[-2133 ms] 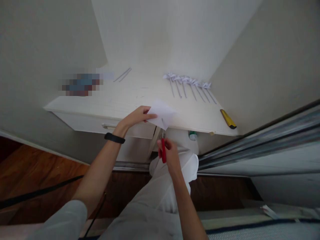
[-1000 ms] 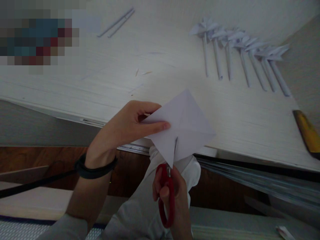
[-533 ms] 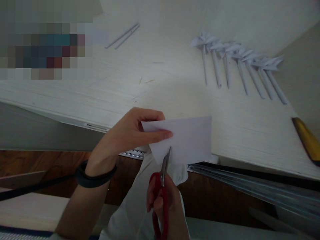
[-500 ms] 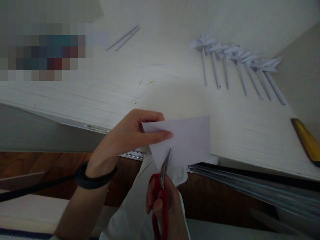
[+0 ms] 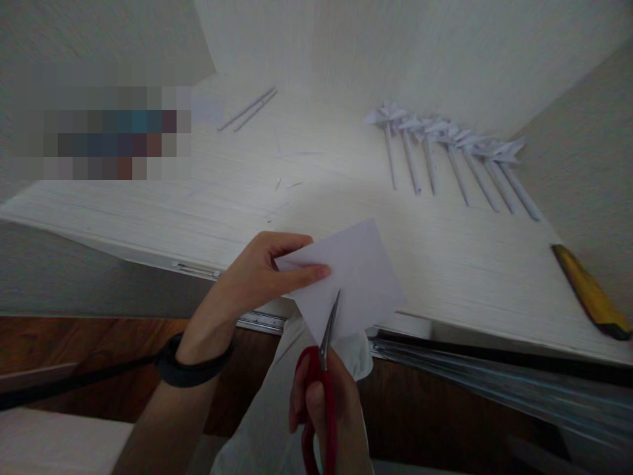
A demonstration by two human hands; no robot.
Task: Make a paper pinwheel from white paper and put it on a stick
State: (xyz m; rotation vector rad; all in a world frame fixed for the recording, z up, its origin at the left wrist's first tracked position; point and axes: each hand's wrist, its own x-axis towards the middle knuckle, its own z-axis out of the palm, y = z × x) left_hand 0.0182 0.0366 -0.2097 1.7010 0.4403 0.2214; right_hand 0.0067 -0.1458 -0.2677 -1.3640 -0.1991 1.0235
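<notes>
A sheet of white paper is pinched at its left corner by my left hand, thumb on top and fingers beneath. My right hand grips red-handled scissors with fingers through the loops. Their metal blades point up and away from me, lying over the lower part of the sheet near my left thumb. The blades look nearly closed; whether paper lies between them is hard to tell. Both hands are above the front edge of the white desk.
Several paper pinwheels on rolled sticks lie in a row at the back right. Two thin paper sticks and small scraps lie farther left. A yellow-and-black tool rests at the right edge. An open drawer sticks out below.
The paper has turned, its right side now slanting down to the right. The scissors stay at its lower edge. The view has tilted up slightly, so desk items appear lower.
</notes>
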